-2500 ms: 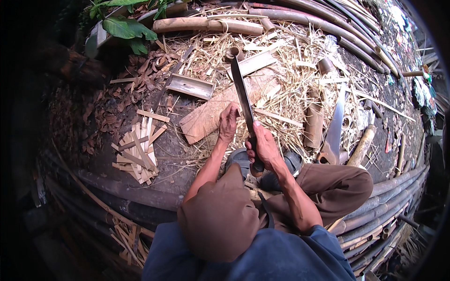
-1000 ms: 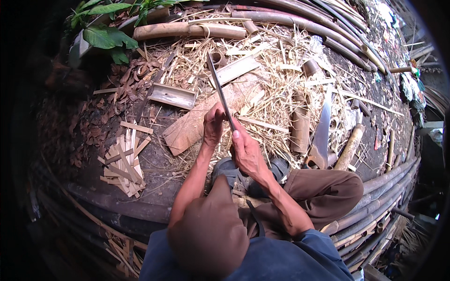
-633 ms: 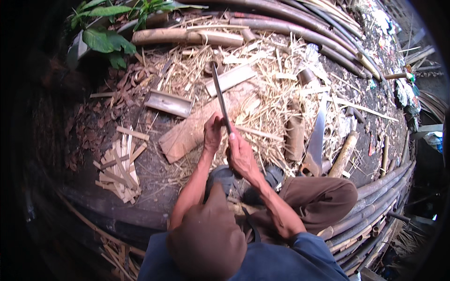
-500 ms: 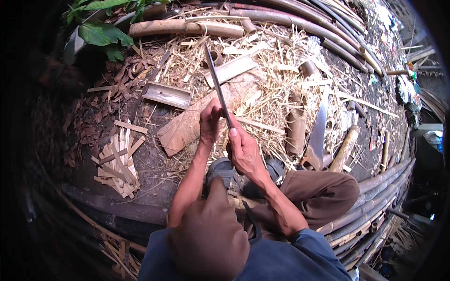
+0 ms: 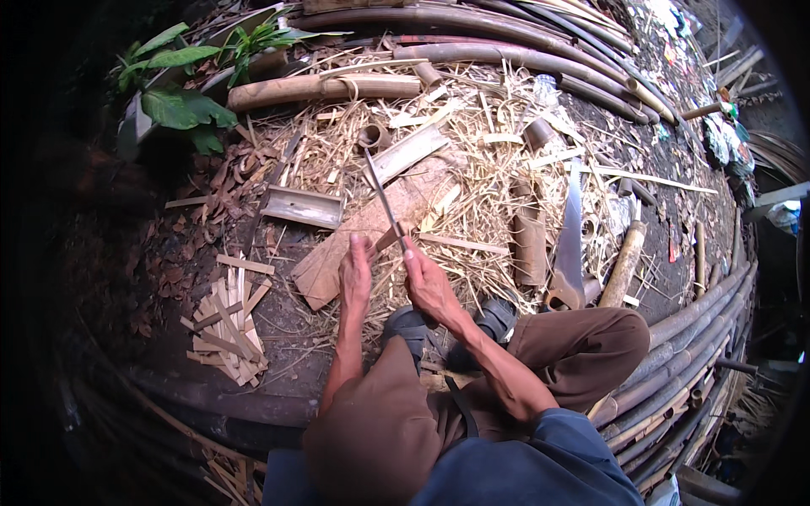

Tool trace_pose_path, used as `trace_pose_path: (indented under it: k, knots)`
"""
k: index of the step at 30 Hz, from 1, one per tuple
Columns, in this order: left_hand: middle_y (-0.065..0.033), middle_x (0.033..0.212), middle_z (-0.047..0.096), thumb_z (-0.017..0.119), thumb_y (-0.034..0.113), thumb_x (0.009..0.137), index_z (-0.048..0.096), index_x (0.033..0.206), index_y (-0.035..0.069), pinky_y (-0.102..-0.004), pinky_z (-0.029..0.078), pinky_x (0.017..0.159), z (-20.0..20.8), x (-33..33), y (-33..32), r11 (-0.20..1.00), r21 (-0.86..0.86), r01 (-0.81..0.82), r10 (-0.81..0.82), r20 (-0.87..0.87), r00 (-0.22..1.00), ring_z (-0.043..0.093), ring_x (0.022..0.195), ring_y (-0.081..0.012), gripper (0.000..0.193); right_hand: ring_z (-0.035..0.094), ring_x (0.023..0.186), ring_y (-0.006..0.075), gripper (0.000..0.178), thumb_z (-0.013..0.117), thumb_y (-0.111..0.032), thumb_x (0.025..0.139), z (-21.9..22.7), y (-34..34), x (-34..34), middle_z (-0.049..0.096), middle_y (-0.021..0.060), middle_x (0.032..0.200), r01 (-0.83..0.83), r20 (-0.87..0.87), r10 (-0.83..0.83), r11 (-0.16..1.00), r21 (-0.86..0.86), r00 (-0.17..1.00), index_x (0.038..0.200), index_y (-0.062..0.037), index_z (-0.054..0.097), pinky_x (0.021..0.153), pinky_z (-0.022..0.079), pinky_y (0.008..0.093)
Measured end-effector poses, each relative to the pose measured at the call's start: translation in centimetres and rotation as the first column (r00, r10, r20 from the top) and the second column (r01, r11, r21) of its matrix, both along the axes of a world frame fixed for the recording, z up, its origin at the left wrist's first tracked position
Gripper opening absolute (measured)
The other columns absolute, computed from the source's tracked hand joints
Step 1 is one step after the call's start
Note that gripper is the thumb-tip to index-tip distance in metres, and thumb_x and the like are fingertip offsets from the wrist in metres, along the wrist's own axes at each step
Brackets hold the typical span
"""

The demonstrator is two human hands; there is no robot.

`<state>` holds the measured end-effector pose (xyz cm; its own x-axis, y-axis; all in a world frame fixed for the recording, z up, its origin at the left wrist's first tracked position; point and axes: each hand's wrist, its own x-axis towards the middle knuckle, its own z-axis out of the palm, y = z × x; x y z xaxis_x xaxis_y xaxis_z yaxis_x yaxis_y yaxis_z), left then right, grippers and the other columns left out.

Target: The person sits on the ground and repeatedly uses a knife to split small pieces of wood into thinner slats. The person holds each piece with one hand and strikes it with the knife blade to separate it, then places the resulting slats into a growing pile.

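My right hand [image 5: 429, 285] is closed around the handle of a long, narrow-bladed knife [image 5: 384, 192], its blade pointing away from me and slightly left. My left hand [image 5: 356, 271] pinches a short brown bamboo strip [image 5: 386, 239], whose far end meets the blade near the knife's handle. Whether the edge is cutting into it cannot be made out. Beneath the hands lies a wide, flat wooden board [image 5: 325, 277] set at a slant. To the left is a pile of short, pale bamboo strips [image 5: 232, 325].
A handsaw [image 5: 570, 240] lies at the right beside bamboo lengths [image 5: 624, 261]. Split bamboo troughs [image 5: 302, 207] and pale shavings [image 5: 481, 190] cover the ground ahead. Long poles [image 5: 523, 57] run along the back, more [image 5: 675, 346] at the right. Green leaves [image 5: 181, 110] stand at the far left.
My left hand has come down, nearer to me and to the left, and the bamboo strip now shows beside the blade. The knife has dropped nearer too. The whole view has shifted slightly.
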<state>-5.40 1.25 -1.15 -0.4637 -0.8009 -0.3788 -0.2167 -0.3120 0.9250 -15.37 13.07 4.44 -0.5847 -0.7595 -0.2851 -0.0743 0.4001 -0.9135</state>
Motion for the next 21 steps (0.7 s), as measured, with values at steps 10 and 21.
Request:
trace_pose_path:
  k: [10, 21]
  knots:
    - [-0.0164, 0.102, 0.047, 0.074, 0.046, 0.081, 0.046, 0.125, 0.001, -0.0375, 0.049, 0.074, 4.5, -1.9, 2.3, 0.702, -0.711, 0.046, -0.025, 0.04, 0.999, 0.053, 0.082, -0.0257, 0.069, 0.065, 0.078, 0.043, 0.052, 0.039, -0.031, 0.102, -0.6, 1.4, -0.2, 0.063, 0.0305, 0.084, -0.152, -0.007, 0.155, 0.98, 0.13, 0.988, 0.146, -0.0044, 0.031, 0.07, 0.048, 0.0458]
    - [-0.0118, 0.11, 0.052, 0.07, 0.017, 0.078, 0.065, 0.097, 0.003, -0.0366, 0.049, 0.087, -0.1, 0.0, 6.5, 0.303, -0.9, 0.314, -0.36, 0.197, 0.912, 0.054, 0.108, -0.0284, 0.024, 0.064, 0.069, 0.0402, 0.033, 0.067, -0.021, 0.082, -7.4, 6.8, 0.9, 0.062, 0.0281, 0.073, -0.11, -0.236, 0.162, 0.97, 0.217, 0.958, 0.098, 0.0073, 0.061, 0.063, 0.048, 0.0444]
